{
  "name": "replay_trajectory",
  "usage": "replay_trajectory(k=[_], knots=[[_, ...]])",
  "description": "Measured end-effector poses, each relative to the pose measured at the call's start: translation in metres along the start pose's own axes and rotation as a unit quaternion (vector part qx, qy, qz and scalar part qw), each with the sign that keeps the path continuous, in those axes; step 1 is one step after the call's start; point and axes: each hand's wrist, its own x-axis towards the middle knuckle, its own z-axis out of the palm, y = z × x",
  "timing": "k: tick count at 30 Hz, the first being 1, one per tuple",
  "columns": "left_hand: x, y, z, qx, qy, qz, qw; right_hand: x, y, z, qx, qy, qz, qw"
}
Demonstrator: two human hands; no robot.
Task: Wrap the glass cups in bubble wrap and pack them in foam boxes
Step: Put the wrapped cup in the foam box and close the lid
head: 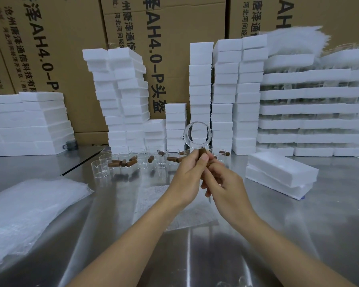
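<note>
A clear glass cup (197, 134) with a small spout and a brown wooden handle is held up above the steel table (298, 224), its mouth turned toward me. My left hand (188, 176) grips the handle, thumb on top. My right hand (223, 183) sits just right of it, fingers curled round the handle's lower end. A sheet of bubble wrap (174, 208) lies flat on the table beneath my hands. Several more glass cups (141, 160) with brown handles stand behind it. A closed foam box (282, 172) lies to the right.
A pile of bubble wrap sheets (29, 214) lies at the left. Tall stacks of white foam boxes (201, 83) line the back, with foam trays of glassware (311, 108) at the right. Cardboard cartons (174, 27) stand behind them.
</note>
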Motion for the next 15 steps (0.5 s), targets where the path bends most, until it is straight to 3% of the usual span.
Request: replay_trajectory(k=[9, 12, 15], knots=[[-0.004, 0.001, 0.006, 0.012, 0.014, -0.001, 1.0, -0.001, -0.006, 0.004, 0.062, -0.01, 0.037, 0.997], [-0.003, 0.006, 0.008, -0.015, 0.025, 0.011, 1.0, 0.004, -0.017, -0.003, 0.171, -0.044, 0.086, 0.981], [-0.003, 0.01, 0.011, -0.067, 0.032, 0.0, 0.997, 0.007, -0.026, -0.008, 0.304, -0.081, 0.152, 0.937]])
